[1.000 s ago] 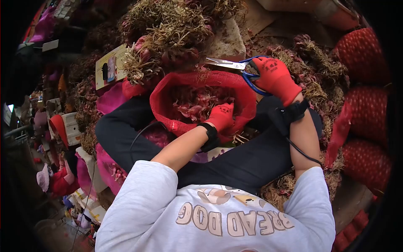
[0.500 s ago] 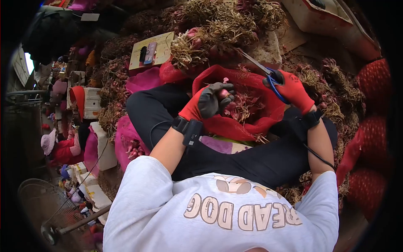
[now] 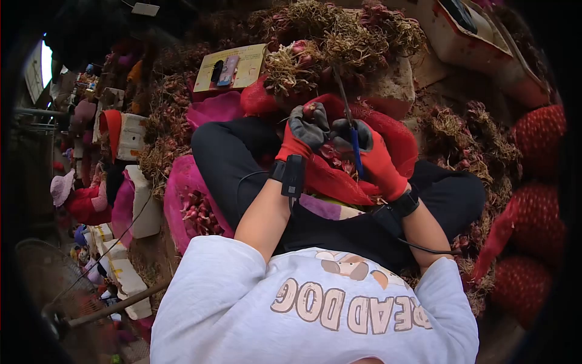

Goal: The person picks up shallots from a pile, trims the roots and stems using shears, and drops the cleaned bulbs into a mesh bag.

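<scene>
My left hand [image 3: 307,130], in a red glove with a grey palm, has its fingers closed round a shallot [image 3: 310,110] at the fingertips. Close to its right, my right hand [image 3: 377,156] in a matching glove grips a pair of scissors [image 3: 356,153] with blue handles. The blades point away from me, and I cannot make out whether they are parted. Beneath both hands, a red mesh bag [image 3: 339,183] lies between my crossed legs. Loose shallots and dry skins show inside it, partly hidden by my hands.
Dried shallot bunches [image 3: 339,39] are heaped ahead, more [image 3: 467,136] lie to the right. A yellow box [image 3: 250,65] carries small items. At my left knee sits a pink bag of shallots [image 3: 197,212]. Filled red sacks [image 3: 536,209] stand right; a person [image 3: 88,203] sits far left.
My right hand has come in from the right with the scissors, which now point more straight ahead. My left hand has moved slightly away from me with the shallot.
</scene>
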### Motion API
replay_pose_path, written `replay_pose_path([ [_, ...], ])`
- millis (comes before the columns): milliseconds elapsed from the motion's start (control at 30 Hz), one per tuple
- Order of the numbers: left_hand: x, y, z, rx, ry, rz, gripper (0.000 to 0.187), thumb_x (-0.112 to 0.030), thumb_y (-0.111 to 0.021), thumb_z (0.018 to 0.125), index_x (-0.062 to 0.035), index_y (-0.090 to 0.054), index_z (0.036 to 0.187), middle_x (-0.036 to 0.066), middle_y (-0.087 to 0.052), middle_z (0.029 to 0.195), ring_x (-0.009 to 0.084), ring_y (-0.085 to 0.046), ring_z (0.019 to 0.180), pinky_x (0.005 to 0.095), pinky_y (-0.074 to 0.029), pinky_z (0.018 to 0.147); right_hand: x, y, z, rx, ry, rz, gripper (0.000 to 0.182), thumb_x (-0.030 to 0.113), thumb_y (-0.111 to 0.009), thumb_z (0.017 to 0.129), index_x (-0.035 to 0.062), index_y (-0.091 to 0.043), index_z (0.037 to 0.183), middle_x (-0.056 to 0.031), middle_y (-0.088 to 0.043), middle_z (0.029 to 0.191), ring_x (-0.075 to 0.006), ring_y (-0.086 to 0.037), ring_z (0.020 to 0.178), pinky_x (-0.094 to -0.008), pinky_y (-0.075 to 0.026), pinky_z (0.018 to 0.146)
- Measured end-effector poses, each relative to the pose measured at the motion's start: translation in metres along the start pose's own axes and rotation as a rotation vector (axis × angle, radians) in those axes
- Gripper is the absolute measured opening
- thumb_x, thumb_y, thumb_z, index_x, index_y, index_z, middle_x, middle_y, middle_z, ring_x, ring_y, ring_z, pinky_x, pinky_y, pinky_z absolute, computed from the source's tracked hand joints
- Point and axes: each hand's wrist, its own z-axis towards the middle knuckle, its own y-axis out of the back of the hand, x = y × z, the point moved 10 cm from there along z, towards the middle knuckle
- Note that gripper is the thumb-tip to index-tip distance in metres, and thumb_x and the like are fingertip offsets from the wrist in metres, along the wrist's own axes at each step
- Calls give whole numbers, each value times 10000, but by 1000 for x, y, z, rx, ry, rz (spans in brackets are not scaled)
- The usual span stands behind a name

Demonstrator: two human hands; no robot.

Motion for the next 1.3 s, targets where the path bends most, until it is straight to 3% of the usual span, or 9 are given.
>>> replay_pose_path([
  [233,-25,-37,32,-9,-187,-187,214,-84,-506,826,48,-533,992,122,-616,882,234,-625,754,333,-542,699,-9,-38,-18,0,195,-72,339,68,-689,805,30,-566,1118,-34,-602,968,-105,-558,840,-268,-470,780],
  [367,-51,-23,41,4,-433,-19,164,-55,-649,793,-8,-595,941,82,-642,882,195,-638,750,301,-584,700,1,-37,-24,-82,298,-232,350,97,-694,804,29,-567,1122,-75,-624,987,-140,-594,876,-291,-477,795],
  [567,-12,-37,24,76,-281,-34,137,-20,-618,861,-17,-591,995,67,-630,904,151,-624,773,291,-580,734,-12,-44,-30,12,282,-274,321,105,-690,803,24,-576,1091,-101,-626,961,-182,-591,839,-319,-477,781],
  [633,-6,-28,18,54,-241,13,138,-42,-603,881,-12,-585,1015,71,-628,906,147,-621,767,281,-577,729,-12,-48,-30,66,164,-244,280,74,-675,796,16,-588,1055,-50,-632,945,-119,-584,844,-286,-477,765],
  [667,11,-38,14,186,-51,46,179,-85,-574,917,-19,-566,1083,83,-624,978,145,-619,755,261,-572,719,-12,-49,-31,111,96,-211,286,74,-677,798,11,-579,1059,-59,-633,936,-125,-582,826,-291,-476,762],
  [800,39,-62,-25,233,-75,482,360,-127,-545,948,-64,-467,1294,72,-564,1149,160,-610,906,253,-549,783,-25,-30,-27,87,-50,113,282,54,-678,792,11,-580,1053,-37,-639,922,-98,-583,777,-254,-478,720],
  [900,54,-74,-49,219,-182,880,413,-119,-536,953,-79,-430,1349,66,-549,1170,165,-594,979,264,-522,850,-9,30,-19,-244,25,171,287,42,-680,788,19,-595,1061,-23,-642,941,-76,-592,781,-217,-482,690],
  [1033,63,-84,-67,220,-253,1343,446,-39,-533,921,-39,-420,1352,64,-560,1155,143,-581,1022,286,-492,910,-9,61,-10,-286,54,395,278,49,-686,799,16,-602,1062,-24,-645,941,-81,-606,798,-210,-492,680],
  [1300,76,-64,-68,152,-171,1347,365,-82,-559,912,3,-490,1261,62,-577,1132,115,-578,978,240,-471,877,-8,52,-8,-255,134,40,213,119,-658,870,28,-601,1054,-7,-628,892,-63,-581,766,-221,-484,679],
])
